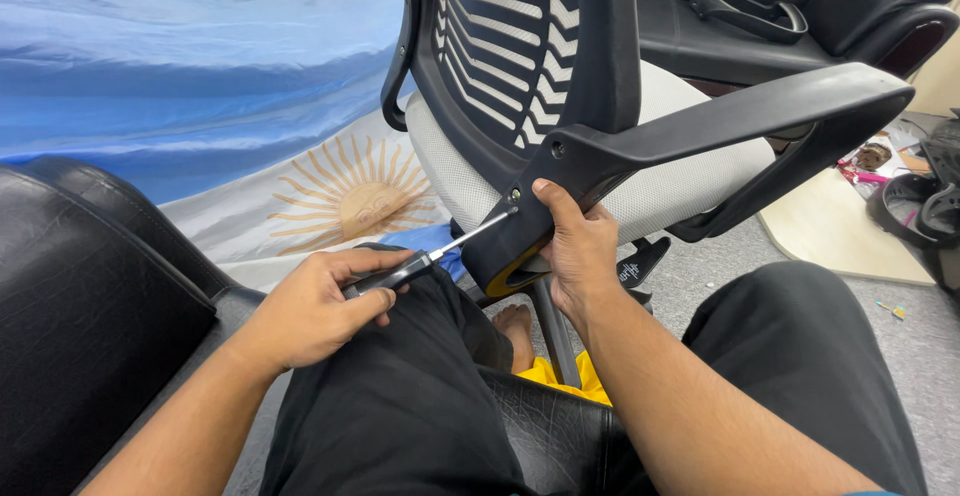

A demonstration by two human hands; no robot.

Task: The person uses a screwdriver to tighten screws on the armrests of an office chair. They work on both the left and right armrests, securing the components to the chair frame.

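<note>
Left hand is clenched around the dark handle of a screwdriver, sitting lower left of centre just above your black-trousered lap. Its silver shaft slants up and to the right, with the tip at a screw hole on the black armrest bracket in the middle of the frame.

Your right hand is grasping that same bracket from the right side, thumb pressed up along its face right next to the shaft's tip, fingers wrapped around the lower edge where a yellowish ring shows. So both hands are pretty close together, with only the shaft's length between them.

From the bracket the armrest runs out to the upper right, well clear of your hands. Behind it you've got the slatted chair back at top centre and the grey mesh seat below it.

Room-wise: a black leather cushion crowds the left edge near your left forearm, a blue-and-white flag with a sun fills the upper left, and open grey floor sits lower right.
</note>
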